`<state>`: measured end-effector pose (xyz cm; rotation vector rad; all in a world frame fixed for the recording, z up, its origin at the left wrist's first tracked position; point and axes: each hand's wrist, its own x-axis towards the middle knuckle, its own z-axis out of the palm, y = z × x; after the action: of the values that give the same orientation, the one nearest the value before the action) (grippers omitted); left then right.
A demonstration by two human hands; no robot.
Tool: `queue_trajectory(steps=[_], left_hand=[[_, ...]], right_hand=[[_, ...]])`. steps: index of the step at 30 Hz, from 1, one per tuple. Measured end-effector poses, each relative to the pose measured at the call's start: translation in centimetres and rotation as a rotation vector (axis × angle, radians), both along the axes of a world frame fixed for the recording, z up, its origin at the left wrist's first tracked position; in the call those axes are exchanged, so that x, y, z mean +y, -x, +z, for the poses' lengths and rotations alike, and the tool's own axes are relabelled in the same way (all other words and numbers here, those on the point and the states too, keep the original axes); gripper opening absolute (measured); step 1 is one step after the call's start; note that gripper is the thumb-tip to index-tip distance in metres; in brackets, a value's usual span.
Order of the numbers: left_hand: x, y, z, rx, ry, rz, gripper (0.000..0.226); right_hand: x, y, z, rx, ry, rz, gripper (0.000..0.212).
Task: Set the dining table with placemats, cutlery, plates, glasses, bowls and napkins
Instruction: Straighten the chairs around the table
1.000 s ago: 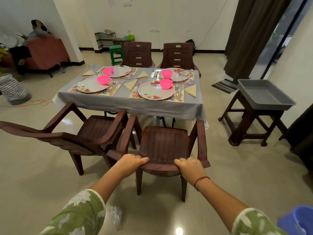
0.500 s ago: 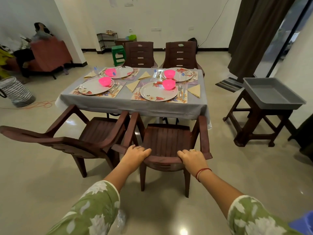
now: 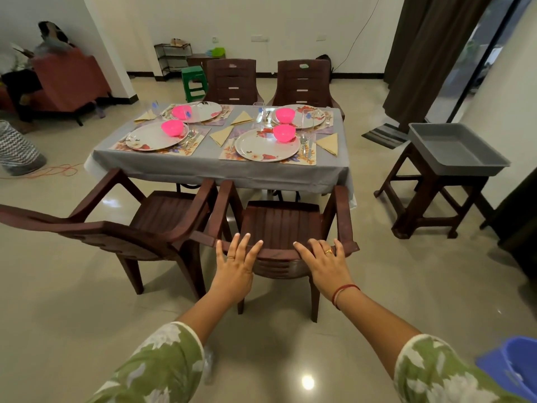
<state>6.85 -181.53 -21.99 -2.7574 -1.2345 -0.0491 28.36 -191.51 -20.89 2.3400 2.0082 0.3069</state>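
Observation:
The dining table [image 3: 203,167] wears a grey cloth and carries several floral placemats, each with a plate [image 3: 266,144], a pink bowl [image 3: 284,132], cutlery, a glass [image 3: 258,112] and a folded tan napkin [image 3: 328,143]. A brown plastic chair [image 3: 279,225] stands at the near right place, its seat just short of the table edge. My left hand [image 3: 235,264] lies with straight spread fingers against the top of its backrest. My right hand [image 3: 324,261] rests on the same backrest, fingers extended over the top rail.
A second brown chair [image 3: 122,225] stands to the left, turned askew and touching the first. Two more chairs are at the far side. A grey tub [image 3: 453,148] sits on a wooden stool at right. A blue bin [image 3: 514,365] is at my lower right. A person sits far left.
The chair has slid forward toward the table. Both hands have uncurled from gripping the backrest to lying flat with straight fingers.

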Motion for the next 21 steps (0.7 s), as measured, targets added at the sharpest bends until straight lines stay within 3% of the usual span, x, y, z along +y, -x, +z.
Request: queue_trajectory(steps=[6, 8, 11, 14, 18, 21], left_hand=[[-0.6, -0.2, 1.4, 0.082, 0.079, 0.042, 0.086], [-1.2, 0.4, 2.1, 0.060, 0.101, 0.028, 0.089], [-3.7, 2.7, 2.4, -0.160, 0.071, 0.031, 0.096], [-7.6, 7.3, 0.7, -0.338, 0.071, 0.064, 0.075], [-11.6, 14.3, -2.8, -0.458, 0.111, 0.190, 0.060], [-13.6, 19.5, -4.7, -0.529, 0.151, 0.337, 0.055]], right_hand=[[-0.2, 0.5, 0.7, 0.076, 0.072, -0.027, 0.069], [-0.9, 1.4, 1.4, 0.080, 0.035, -0.008, 0.076], [-2.4, 4.3, 1.3, 0.120, -0.133, 0.141, 0.081], [-3.9, 8.8, 0.3, 0.253, -0.262, 0.245, 0.068], [-5.0, 13.9, -2.0, 0.401, -0.165, 0.403, 0.043], [-4.7, 17.1, -4.0, 0.479, -0.077, 0.535, 0.044]])
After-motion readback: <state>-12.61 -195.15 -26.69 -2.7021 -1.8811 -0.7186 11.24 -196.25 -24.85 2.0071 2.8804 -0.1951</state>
